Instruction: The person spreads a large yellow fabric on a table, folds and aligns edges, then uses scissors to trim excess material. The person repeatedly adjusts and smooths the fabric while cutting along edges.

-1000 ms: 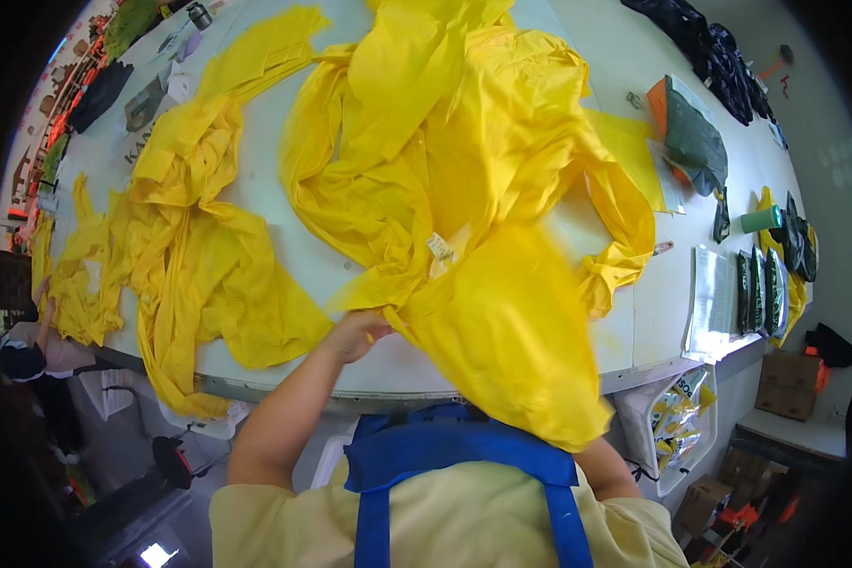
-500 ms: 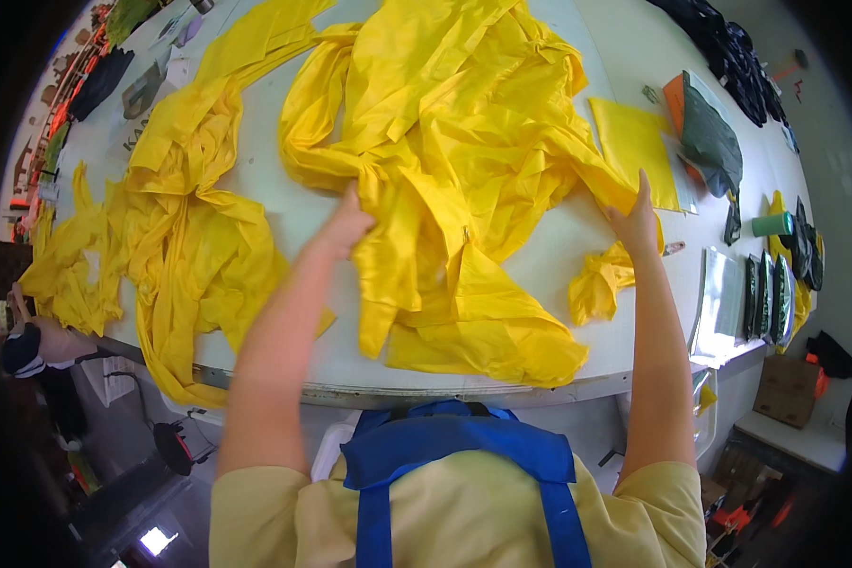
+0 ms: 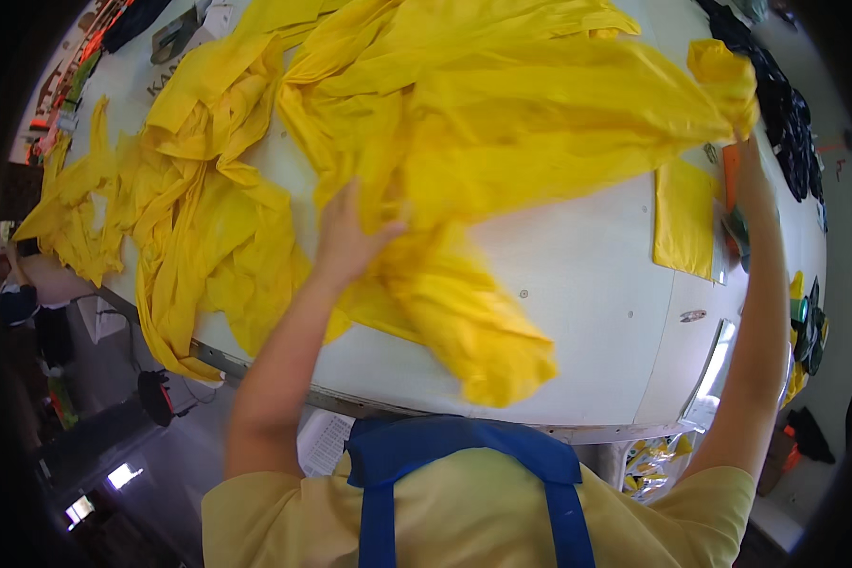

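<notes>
Presently, a large yellow cloth (image 3: 540, 123) is stretching between the two hands over the pale table (image 3: 587, 331), the right hand (image 3: 747, 156) clasping its bunched end on a far-extended arm (the fingertips are hiding in the folds). The left hand (image 3: 352, 235), its elbow bending, is meeting the near folds with thumb spread apart, though I cannot tell whether its fingers are pinching. Below the table's near edge, rightward, a partly hidden bin (image 3: 617, 464) is holding yellow-and-clear packets (image 3: 661, 462).
</notes>
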Demonstrator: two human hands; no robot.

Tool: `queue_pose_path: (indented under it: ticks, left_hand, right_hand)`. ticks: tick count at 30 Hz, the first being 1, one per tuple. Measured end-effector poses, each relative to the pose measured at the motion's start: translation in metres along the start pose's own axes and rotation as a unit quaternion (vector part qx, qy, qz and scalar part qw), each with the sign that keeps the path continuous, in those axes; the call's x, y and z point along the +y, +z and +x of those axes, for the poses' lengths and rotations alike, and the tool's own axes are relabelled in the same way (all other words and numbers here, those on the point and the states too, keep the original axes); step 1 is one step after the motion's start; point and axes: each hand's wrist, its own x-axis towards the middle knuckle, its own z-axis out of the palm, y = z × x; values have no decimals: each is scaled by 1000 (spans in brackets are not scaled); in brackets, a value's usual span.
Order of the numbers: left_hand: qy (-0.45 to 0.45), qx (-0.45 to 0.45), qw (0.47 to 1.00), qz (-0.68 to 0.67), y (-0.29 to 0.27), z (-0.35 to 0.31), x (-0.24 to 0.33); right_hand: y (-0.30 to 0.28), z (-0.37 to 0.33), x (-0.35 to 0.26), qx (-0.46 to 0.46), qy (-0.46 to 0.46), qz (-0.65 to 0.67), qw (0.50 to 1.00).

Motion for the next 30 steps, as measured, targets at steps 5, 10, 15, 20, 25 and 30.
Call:
queue_pose_path:
  ticks: [5,10,15,20,25,30]
  left_hand:
    - [137,6,991,8,29,-72,40]
    - [127,-209,963,116,58,-124,36]
    - [60,-169,940,291,38,-19,-13]
    - [-4,-76,996,-44,-1,7,-55]
    - [87,54,995,9,42,-146,-40]
    - [134,-180,974,15,66,-195,17]
  right_hand:
    - [52,-108,-134,-124,3,398,909]
    - [47,-235,-226,-228,44,414,880]
    - [43,-281,-198,-318,237,809,435]
    - [70,-369,-248,-330,331,778,420]
    - [55,-374,-251,-134,128,450,874]
    - [-14,-265,-307,114,-63,310,942]
